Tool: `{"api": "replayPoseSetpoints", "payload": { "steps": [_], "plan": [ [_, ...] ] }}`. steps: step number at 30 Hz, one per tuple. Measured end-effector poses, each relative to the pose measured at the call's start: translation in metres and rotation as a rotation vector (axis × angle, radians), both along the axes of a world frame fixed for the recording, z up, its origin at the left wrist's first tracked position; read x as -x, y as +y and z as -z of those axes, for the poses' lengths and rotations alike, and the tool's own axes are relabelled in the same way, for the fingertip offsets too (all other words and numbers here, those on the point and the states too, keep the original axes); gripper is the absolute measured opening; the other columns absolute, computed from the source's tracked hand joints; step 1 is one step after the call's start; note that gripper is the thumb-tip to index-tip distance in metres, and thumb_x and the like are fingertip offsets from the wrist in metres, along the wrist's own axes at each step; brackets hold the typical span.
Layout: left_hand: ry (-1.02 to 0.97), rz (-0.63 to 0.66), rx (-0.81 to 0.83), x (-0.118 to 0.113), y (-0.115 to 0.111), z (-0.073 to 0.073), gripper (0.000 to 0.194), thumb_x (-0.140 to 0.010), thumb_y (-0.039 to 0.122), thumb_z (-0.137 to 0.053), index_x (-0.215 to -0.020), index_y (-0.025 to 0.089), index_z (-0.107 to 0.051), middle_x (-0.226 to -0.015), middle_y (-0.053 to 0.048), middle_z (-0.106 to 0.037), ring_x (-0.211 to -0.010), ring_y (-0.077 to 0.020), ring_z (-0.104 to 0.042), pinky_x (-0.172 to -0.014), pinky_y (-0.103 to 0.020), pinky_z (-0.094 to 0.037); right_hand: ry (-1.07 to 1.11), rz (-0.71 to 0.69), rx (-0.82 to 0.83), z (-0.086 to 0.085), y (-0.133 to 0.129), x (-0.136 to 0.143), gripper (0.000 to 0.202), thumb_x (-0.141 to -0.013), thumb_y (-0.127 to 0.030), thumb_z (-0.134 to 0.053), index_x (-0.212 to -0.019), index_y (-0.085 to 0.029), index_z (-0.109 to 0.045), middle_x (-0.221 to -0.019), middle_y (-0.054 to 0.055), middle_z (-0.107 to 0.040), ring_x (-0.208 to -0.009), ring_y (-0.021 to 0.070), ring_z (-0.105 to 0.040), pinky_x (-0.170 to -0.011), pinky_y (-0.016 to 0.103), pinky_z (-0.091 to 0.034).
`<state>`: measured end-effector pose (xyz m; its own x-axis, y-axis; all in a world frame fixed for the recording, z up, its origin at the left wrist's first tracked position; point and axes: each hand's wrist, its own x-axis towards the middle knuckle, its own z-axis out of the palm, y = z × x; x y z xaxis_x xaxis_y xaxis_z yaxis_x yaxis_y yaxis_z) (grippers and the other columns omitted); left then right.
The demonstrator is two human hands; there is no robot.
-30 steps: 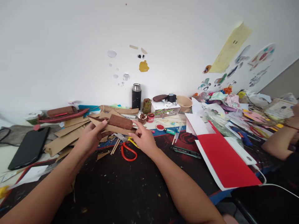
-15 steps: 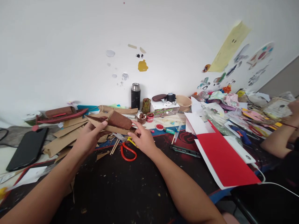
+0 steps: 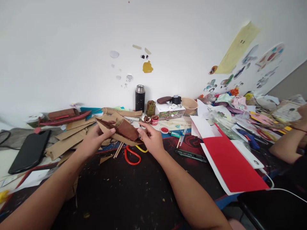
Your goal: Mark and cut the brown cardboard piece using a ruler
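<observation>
My left hand [image 3: 96,140] grips the left side of a folded cardboard piece [image 3: 127,129] with a brown-painted rounded part, its thumb on top. The piece is raised over the table, its pointed cardboard end to the left. At the piece's right end is my right hand [image 3: 150,137], thumb and index finger pressed together; what they pinch is too small to make out. Below the piece lie red-handled scissors [image 3: 132,163] and some thin wooden sticks [image 3: 118,150].
Cardboard scraps [image 3: 72,135] and a black phone [image 3: 30,151] lie left. A black flask [image 3: 140,99] and small paint jars stand behind. A cutter [image 3: 190,155] and red paper [image 3: 237,163] lie right. Another person's arm [image 3: 287,143] rests at the far right.
The cardboard piece and my left hand have shifted slightly right, and the piece has tilted. My right hand's fingers have risen off the piece's edge and come together.
</observation>
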<state>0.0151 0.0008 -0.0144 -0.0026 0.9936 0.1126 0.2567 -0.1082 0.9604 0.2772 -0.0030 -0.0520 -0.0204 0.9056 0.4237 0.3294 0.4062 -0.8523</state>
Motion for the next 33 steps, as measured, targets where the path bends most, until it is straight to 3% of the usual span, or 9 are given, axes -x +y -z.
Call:
{"api": "replayPoseSetpoints", "payload": {
  "steps": [5, 11, 15, 19, 24, 29, 33],
  "plan": [
    [0.037, 0.103, -0.007, 0.0, -0.003, -0.009, 0.09, -0.071, 0.083, -0.09, -0.133, 0.02, -0.074, -0.144, -0.018, -0.081, -0.139, -0.0451, -0.071, -0.122, -0.06, -0.055, -0.038, -0.07, -0.074, -0.002, 0.003, -0.004, 0.042, -0.104, -0.052, -0.078, -0.138, -0.028, -0.083, -0.096, 0.004, -0.08, -0.085, 0.0214, -0.073, -0.079, 0.032, -0.06],
    [0.198, 0.175, -0.099, 0.006, -0.01, -0.021, 0.084, -0.086, 0.08, -0.08, -0.146, 0.022, -0.07, -0.157, -0.017, -0.075, -0.145, -0.0441, -0.068, -0.122, -0.059, -0.056, -0.113, -0.096, -0.211, -0.003, 0.004, -0.004, 0.04, -0.104, -0.054, -0.081, -0.137, -0.032, -0.083, -0.11, 0.007, -0.075, -0.105, 0.0255, -0.073, -0.101, 0.043, -0.062],
    [0.227, 0.203, -0.103, 0.009, -0.012, -0.022, 0.086, -0.089, 0.078, -0.078, -0.15, 0.019, -0.065, -0.154, -0.02, -0.075, -0.138, -0.0434, -0.073, -0.116, -0.057, -0.061, -0.059, -0.108, -0.169, -0.003, 0.004, -0.004, 0.032, -0.105, -0.051, -0.082, -0.129, -0.029, -0.085, -0.111, 0.007, -0.075, -0.102, 0.0243, -0.074, -0.094, 0.04, -0.063],
    [0.185, 0.227, -0.108, 0.009, -0.01, -0.018, 0.081, -0.091, 0.072, -0.08, -0.152, 0.021, -0.064, -0.16, -0.019, -0.072, -0.144, -0.0425, -0.069, -0.118, -0.056, -0.059, -0.044, -0.133, -0.148, -0.007, 0.001, -0.002, 0.032, -0.1, -0.05, -0.087, -0.123, -0.028, -0.085, -0.11, 0.006, -0.076, -0.098, 0.0231, -0.074, -0.088, 0.037, -0.064],
    [0.186, 0.232, -0.141, 0.009, -0.009, -0.017, 0.078, -0.092, 0.072, -0.08, -0.15, 0.021, -0.067, -0.162, -0.019, -0.07, -0.149, -0.0432, -0.065, -0.123, -0.058, -0.056, 0.025, -0.193, -0.075, -0.012, -0.003, 0.001, 0.037, -0.094, -0.051, -0.092, -0.121, -0.028, -0.081, -0.121, 0.007, -0.08, -0.112, 0.0258, -0.078, -0.1, 0.041, -0.065],
    [0.246, 0.257, -0.134, 0.011, -0.011, -0.018, 0.073, -0.094, 0.072, -0.076, -0.148, 0.024, -0.069, -0.162, -0.017, -0.071, -0.143, -0.0452, -0.069, -0.121, -0.062, -0.056, 0.055, -0.351, 0.082, -0.01, -0.004, 0.004, 0.064, -0.09, -0.05, -0.095, -0.147, -0.03, -0.072, -0.144, 0.01, -0.08, -0.13, 0.0298, -0.077, -0.112, 0.046, -0.062],
    [0.243, 0.266, -0.126, 0.013, -0.013, -0.017, 0.075, -0.095, 0.073, -0.075, -0.151, 0.024, -0.066, -0.169, -0.017, -0.065, -0.151, -0.0444, -0.063, -0.126, -0.062, -0.051, 0.042, -0.357, 0.068, -0.011, -0.005, 0.003, 0.06, -0.091, -0.051, -0.093, -0.145, -0.029, -0.077, -0.149, 0.01, -0.079, -0.136, 0.0319, -0.075, -0.119, 0.05, -0.058]
  ]
}}
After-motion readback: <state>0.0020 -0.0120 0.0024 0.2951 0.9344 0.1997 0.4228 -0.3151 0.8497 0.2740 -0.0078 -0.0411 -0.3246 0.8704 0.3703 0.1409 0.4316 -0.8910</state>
